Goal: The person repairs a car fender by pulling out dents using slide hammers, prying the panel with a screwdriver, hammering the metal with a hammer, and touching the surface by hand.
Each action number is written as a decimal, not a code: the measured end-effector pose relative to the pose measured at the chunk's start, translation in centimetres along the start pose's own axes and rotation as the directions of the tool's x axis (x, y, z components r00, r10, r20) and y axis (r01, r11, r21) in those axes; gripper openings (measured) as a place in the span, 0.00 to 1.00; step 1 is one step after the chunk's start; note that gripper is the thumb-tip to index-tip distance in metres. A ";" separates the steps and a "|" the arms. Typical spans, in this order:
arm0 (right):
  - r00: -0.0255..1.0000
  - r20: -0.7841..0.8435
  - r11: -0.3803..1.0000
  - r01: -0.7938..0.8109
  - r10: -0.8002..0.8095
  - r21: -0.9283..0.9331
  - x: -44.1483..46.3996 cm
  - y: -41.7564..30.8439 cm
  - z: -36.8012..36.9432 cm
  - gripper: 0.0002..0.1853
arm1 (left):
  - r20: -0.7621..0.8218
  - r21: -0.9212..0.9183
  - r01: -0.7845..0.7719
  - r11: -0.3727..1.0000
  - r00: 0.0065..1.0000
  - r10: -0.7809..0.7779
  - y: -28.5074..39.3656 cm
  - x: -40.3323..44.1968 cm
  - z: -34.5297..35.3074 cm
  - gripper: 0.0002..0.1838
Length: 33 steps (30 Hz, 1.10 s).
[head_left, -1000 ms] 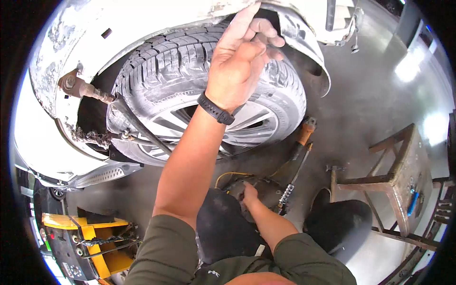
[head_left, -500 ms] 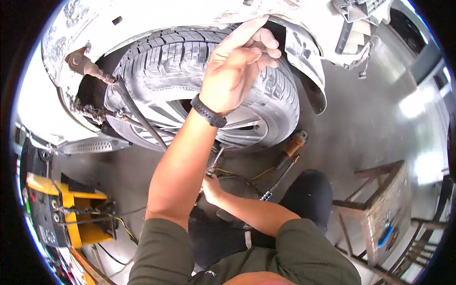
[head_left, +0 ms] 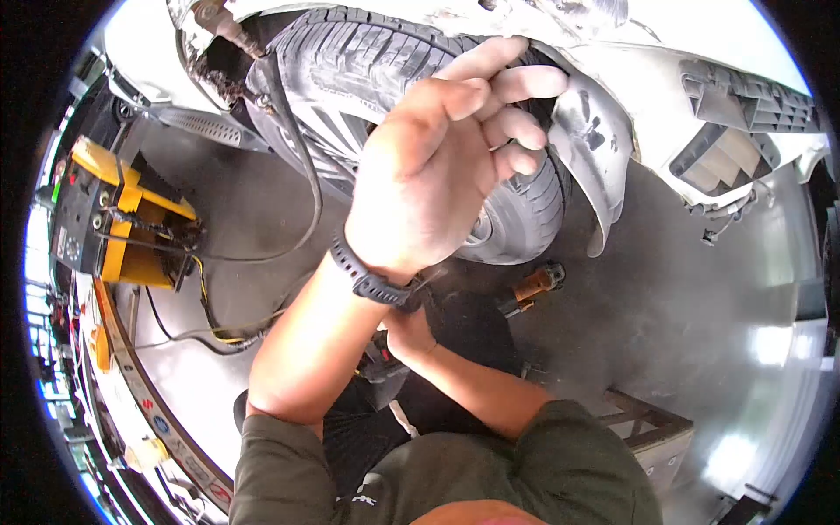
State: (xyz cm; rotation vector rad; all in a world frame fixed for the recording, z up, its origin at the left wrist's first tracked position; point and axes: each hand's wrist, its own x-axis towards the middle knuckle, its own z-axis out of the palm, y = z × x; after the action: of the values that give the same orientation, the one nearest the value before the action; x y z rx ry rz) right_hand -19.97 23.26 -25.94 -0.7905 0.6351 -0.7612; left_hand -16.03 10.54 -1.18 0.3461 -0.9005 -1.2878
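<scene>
My left hand (head_left: 455,157), with a black watch (head_left: 372,284) on its wrist, is raised palm up with the fingers apart and slightly curled. It holds nothing and appears in front of the car tire (head_left: 350,57), its fingertips near the edge of the white wheel arch; contact cannot be told. Lower down, my right hand (head_left: 409,334) is closed beside the left forearm. What it grips is mostly hidden behind the watch and wrist; a thin metal piece shows just above. A loose fender flap (head_left: 599,144) hangs right of the tire.
An orange angle grinder (head_left: 535,285) lies on the floor right of the wheel. At the left stands a yellow and black machine (head_left: 114,249), with a dark cable (head_left: 311,188) looping toward a metal fitting (head_left: 232,31) on the car body. A stool (head_left: 656,446) stands at lower right.
The view has shifted, so the wheel sits higher and more car front shows at right. My left hand's fingers have spread wider. My right hand's tool has become mostly hidden.
</scene>
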 end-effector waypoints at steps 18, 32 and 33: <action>0.857 0.484 0.916 -0.324 0.178 0.236 -0.7 -20.2 1.8 0.18 | -0.841 0.193 0.941 0.277 0.304 -0.448 -10.7 -51.1 -18.7 0.35; 0.917 0.347 0.936 -0.281 0.197 0.211 -3.0 -25.1 2.2 0.18 | -0.566 -0.382 0.700 0.604 0.339 -0.751 -4.7 -49.4 -9.3 0.30; 0.920 0.384 0.969 -0.159 0.075 0.191 -2.9 -23.8 1.5 0.19 | -0.568 -0.414 0.695 0.588 0.307 -0.763 -4.8 -49.5 -9.5 0.29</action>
State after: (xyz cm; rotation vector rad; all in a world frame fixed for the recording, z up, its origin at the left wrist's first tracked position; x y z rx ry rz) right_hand -28.93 14.81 -5.37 -0.6633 0.2455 -0.5380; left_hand -12.75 52.54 -29.18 1.2156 0.0796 -1.8189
